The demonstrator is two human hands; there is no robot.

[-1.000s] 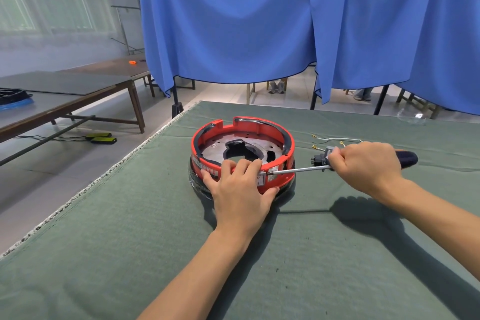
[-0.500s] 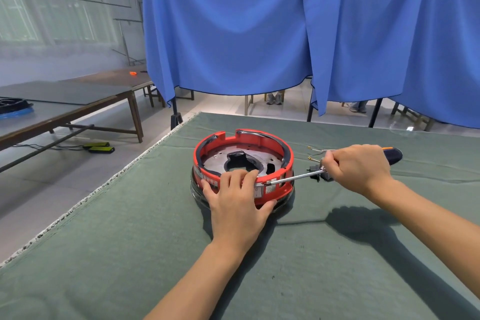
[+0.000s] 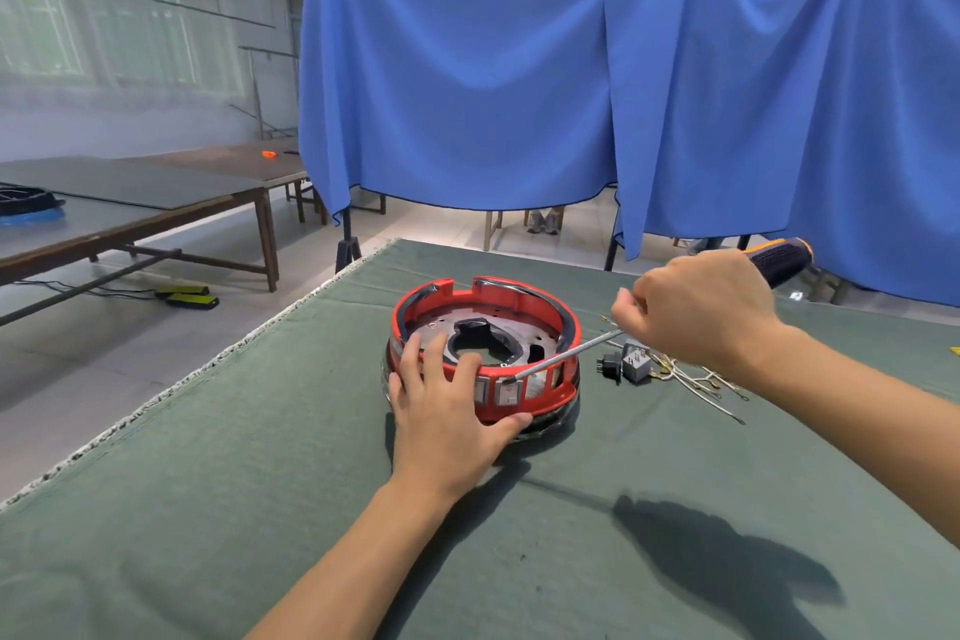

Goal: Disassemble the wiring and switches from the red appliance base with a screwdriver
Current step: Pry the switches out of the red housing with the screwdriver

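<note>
The red appliance base point(image 3: 519, 299), a round ring with a metal plate inside, sits on the green cloth table point(image 3: 208, 509). My left hand point(image 3: 447, 411) grips its near rim, fingers over the edge. Two grey rocker switches point(image 3: 498, 391) show on the front wall just right of that hand. My right hand point(image 3: 701, 312) holds the screwdriver point(image 3: 566, 354) by its black and orange handle, raised above the table. The shaft slants down to the left and its tip touches the top edge of the right switch. Loose wires point(image 3: 696, 379) and a small grey part point(image 3: 636, 361) lie right of the base.
A blue curtain point(image 3: 519, 68) hangs behind the table's far edge. Wooden tables point(image 3: 156, 203) stand to the left, across an open floor with yellow and black pedals point(image 3: 187, 296). The table's left edge runs diagonally near the base.
My right hand rose and tilted the screwdriver, so the tip now points down onto the right switch. My left hand slid left along the rim, uncovering the switches. The camera view tilted upward.
</note>
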